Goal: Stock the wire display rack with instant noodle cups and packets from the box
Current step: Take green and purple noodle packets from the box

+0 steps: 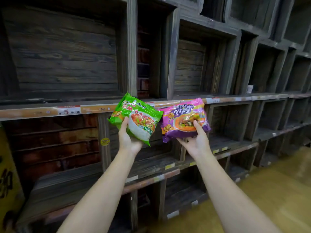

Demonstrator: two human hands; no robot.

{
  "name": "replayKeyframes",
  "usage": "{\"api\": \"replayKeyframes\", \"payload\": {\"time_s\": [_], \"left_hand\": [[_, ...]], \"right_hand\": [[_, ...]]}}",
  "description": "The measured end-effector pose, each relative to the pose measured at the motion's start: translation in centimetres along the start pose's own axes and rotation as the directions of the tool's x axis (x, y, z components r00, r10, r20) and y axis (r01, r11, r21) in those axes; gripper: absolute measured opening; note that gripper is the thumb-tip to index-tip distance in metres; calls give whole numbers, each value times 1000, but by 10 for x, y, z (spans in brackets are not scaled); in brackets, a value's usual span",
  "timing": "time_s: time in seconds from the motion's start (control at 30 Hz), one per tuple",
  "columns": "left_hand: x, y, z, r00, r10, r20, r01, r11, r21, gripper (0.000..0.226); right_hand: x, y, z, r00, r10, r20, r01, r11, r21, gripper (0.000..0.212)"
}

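Landmark: the orange price rail (pixel 40 112) runs along the shelf edge, and every place below is told from it.
Open room: the wooden cubbies (pixel 64 52) above the rail and those below it gape towards you; nothing shows in the ones before your arms.
Green packet (pixel 135 117): you hold it just in front of the rail, tilted, its long axis running from upper left to lower right, printed face towards you.
Purple packet (pixel 184 119): just right of the green one, their near corners touching or nearly so, long axis roughly level, top edge overlapping the rail.
Left hand (pixel 127 138): grips the green packet from below, thumb on its face.
Right hand (pixel 196 140): grips the purple packet's lower edge, thumb on top.
Floor (pixel 269 190): yellowish, below and right of the rail.
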State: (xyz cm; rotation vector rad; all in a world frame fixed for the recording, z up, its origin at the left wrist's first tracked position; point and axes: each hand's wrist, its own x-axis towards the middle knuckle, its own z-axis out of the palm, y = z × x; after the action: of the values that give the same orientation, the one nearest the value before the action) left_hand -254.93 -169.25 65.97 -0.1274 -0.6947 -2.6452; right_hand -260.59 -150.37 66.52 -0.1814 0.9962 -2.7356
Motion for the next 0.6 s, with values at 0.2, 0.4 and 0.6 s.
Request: {"api": "replayKeyframes", "payload": {"time_s": [0.2, 0.4, 0.6], "left_hand": [[-43, -42, -12, 999, -36, -30, 36, 999, 16, 98], [-68, -57, -22, 996, -74, -39, 75, 997, 17, 94], [-79, -44, -21, 993, 17, -120, -5, 994, 105, 52]], "right_hand": [[-27, 38, -34, 991, 127, 43, -131, 981, 139, 37], [-54, 59, -48, 978, 200, 56, -205, 973, 105, 15], [-57, 50, -43, 963, 250, 97, -240, 965, -102, 12]]}}
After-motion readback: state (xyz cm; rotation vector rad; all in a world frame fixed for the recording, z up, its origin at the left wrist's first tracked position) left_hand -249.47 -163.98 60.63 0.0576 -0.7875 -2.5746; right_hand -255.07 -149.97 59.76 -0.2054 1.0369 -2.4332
